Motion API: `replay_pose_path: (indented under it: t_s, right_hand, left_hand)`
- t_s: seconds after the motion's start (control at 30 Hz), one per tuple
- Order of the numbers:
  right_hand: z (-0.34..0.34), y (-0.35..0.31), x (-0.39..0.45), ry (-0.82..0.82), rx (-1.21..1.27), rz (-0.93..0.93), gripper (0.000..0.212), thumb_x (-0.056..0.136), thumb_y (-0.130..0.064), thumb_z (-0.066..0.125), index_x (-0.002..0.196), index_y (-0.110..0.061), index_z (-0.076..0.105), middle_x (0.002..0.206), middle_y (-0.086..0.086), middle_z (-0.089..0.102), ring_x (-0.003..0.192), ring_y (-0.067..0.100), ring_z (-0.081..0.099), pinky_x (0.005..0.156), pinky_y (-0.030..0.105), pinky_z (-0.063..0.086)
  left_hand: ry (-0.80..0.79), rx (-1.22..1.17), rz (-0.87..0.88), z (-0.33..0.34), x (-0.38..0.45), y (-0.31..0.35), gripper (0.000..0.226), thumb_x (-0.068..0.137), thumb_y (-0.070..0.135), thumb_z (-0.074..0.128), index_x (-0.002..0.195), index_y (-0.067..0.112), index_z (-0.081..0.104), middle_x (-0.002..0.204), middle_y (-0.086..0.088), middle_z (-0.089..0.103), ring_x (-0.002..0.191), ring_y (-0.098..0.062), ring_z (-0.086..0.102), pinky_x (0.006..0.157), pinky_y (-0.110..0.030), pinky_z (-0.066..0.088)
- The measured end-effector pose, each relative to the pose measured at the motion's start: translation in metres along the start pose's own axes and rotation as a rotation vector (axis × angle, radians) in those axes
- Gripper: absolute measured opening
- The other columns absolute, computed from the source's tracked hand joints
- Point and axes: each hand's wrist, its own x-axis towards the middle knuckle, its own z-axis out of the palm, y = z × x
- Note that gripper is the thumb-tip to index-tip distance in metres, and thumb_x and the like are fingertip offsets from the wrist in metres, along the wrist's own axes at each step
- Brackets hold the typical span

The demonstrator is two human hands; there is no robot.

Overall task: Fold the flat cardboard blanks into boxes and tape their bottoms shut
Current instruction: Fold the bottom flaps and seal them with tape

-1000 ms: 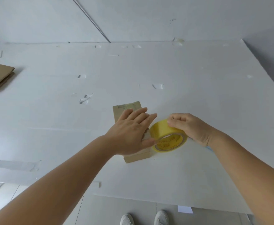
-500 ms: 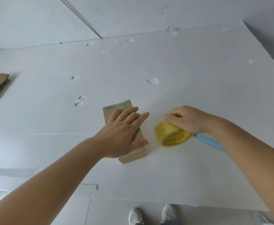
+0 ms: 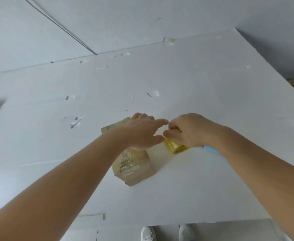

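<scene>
now | right hand (image 3: 191, 129) grips tape roll (image 3: 173, 146) | left hand (image 3: 142, 133) beside, over box (image 3: 134, 164)

- No text, label, brand or number can be read anywhere.
- The yellow tape roll (image 3: 175, 148) shows dark print on its inner core, too blurred and too hidden by the right hand (image 3: 191, 130) to make out.

Brown cardboard box (image 3: 134, 169), yellow tape roll (image 3: 173, 147), light-blue object (image 3: 210, 148), white table (image 3: 195, 188), white shoes (image 3: 148, 233).
</scene>
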Motion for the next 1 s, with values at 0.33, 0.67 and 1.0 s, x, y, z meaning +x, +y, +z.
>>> replay_pose_path:
  t_s: [0.33,0.67,1.0]
  right_hand:
    - [-0.002,0.005,-0.006,0.388,0.124,-0.016,0.031,0.094,-0.034,0.034,0.083,-0.017,0.057,0.082,-0.002,0.059,0.083,0.019,0.050,0.075,0.031,0.040]
    - [0.048,0.057,-0.031,0.421,0.415,0.501,0.035,0.099,-0.028,0.039,0.131,-0.016,0.050,0.130,0.005,0.053,0.119,0.020,0.047,0.096,0.028,0.037]
    - [0.092,0.067,-0.054,0.284,0.025,0.573,0.014,0.091,-0.015,0.044,0.093,-0.016,0.058,0.095,0.003,0.054,0.095,0.024,0.050,0.067,0.030,0.038]
  left_hand:
    - [-0.194,-0.563,-0.049,-0.007,0.031,-0.016,0.020,0.068,0.035,0.072,0.085,0.045,0.069,0.076,0.007,0.074,0.071,-0.007,0.066,0.080,-0.035,0.057]
    - [-0.020,-0.724,-0.054,0.002,0.024,-0.022,0.016,0.076,0.022,0.074,0.087,0.034,0.074,0.070,0.004,0.072,0.064,-0.008,0.063,0.084,-0.039,0.055]
    - [0.047,-0.698,-0.048,0.005,0.020,-0.018,0.016,0.078,0.022,0.073,0.090,0.033,0.074,0.064,0.010,0.069,0.055,-0.001,0.056,0.075,-0.036,0.053]
